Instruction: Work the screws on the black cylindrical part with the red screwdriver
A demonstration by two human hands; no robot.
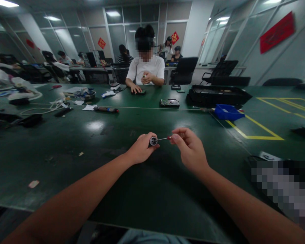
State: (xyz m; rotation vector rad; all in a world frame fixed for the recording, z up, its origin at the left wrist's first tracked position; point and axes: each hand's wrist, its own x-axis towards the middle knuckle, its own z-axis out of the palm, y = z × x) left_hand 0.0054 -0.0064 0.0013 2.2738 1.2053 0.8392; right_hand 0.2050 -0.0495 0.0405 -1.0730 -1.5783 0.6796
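My left hand (143,147) is closed around a short dark cylinder (153,141) whose round, silver-rimmed open end faces me. In my right hand (191,147), the thumb and fingers pinch a small screwdriver (164,138) with a thin metal shaft and a red part near the fingertips. The shaft points left, and its tip is at the cylinder's open end; how deep it reaches I cannot tell. My fingers hide most of the screwdriver's handle and the cylinder's far side. Both hands are above the green table (112,189).
Across the table sits a person in white (146,69), hands on small items. Between us lies a hard drive (169,102). A long black tray (218,95) and a blue bin (228,112) stand right. A dark power-screwdriver-like tool (106,109) and white cable (44,107) lie left.
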